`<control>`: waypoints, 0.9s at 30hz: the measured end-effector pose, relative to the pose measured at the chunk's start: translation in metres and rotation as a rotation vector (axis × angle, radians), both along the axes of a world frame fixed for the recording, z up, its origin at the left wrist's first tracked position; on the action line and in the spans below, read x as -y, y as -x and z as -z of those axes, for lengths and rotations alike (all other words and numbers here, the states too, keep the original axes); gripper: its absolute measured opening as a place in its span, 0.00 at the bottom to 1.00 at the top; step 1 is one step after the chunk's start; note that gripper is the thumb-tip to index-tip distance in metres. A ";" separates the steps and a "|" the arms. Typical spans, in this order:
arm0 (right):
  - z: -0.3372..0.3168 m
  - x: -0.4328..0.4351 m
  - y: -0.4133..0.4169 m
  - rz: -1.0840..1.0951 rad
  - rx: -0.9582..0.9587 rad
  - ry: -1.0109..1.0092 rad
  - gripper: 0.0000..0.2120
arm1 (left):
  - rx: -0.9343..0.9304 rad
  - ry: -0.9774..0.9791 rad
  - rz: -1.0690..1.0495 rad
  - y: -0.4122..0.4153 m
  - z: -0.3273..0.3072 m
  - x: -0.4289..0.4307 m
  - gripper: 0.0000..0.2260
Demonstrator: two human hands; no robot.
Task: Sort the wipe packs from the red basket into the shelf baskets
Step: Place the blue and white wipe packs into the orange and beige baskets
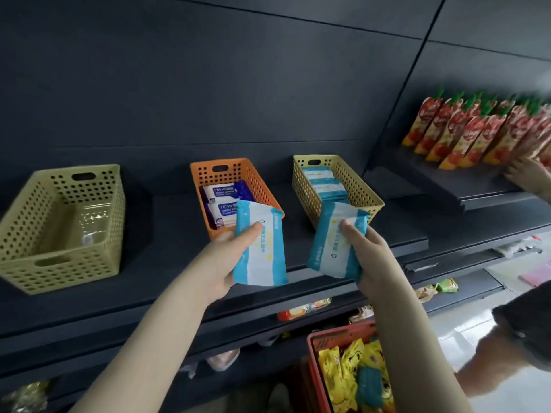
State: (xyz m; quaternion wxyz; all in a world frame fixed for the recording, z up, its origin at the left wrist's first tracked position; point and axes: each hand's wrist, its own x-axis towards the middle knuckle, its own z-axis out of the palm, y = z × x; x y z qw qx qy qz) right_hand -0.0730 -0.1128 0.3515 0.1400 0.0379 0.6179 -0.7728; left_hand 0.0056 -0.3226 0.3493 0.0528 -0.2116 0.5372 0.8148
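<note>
At the far left of the shelf [167, 234] stands an olive green basket [59, 275] with some clear wrapping [92, 222] lying inside. Next comes the left arm, reaching up and forward from the lower left. The left hand [220, 263] grips a white and light-blue wipe pack [265, 263], thumb across its face and fingers behind, and holds it upright just in front of the orange basket [259, 180]. That basket holds dark-blue-labelled packs [222, 201]. The right arm rises from the lower middle. The right hand [372, 254] is clamped on a second light-blue wipe pack [328, 248], thumb on its face. This pack tilts slightly, with its top edge at the near end of the yellow basket [357, 189]. Matching light-blue packs [323, 183] lie stacked in that basket. The two hands are apart, each with its own pack, level with one another above the shelf's front edge. Below the right forearm sits the red basket [313, 362], holding yellow packs [348, 374] and one teal pack [369, 386]. At the far right, another person's hand [524, 174] touches a row of red juice pouches [465, 135] on a neighbouring shelf.
</note>
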 end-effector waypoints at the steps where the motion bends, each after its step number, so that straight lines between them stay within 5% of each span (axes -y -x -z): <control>1: 0.000 0.001 0.012 0.031 -0.005 0.007 0.10 | 0.000 0.033 -0.006 0.010 0.000 0.002 0.13; 7: 0.002 -0.006 0.104 0.190 0.022 -0.020 0.10 | 0.029 0.114 -0.135 0.086 0.002 0.008 0.10; 14: 0.008 -0.036 0.231 0.318 -0.190 -0.360 0.06 | 0.031 0.232 -0.252 0.181 0.009 -0.004 0.07; 19: 0.026 -0.044 0.291 0.114 -0.253 -0.611 0.16 | 0.044 0.228 -0.314 0.221 0.021 -0.004 0.17; 27: 0.069 -0.037 0.302 -0.337 -0.102 -0.734 0.25 | 0.058 0.157 -0.420 0.261 0.034 0.001 0.12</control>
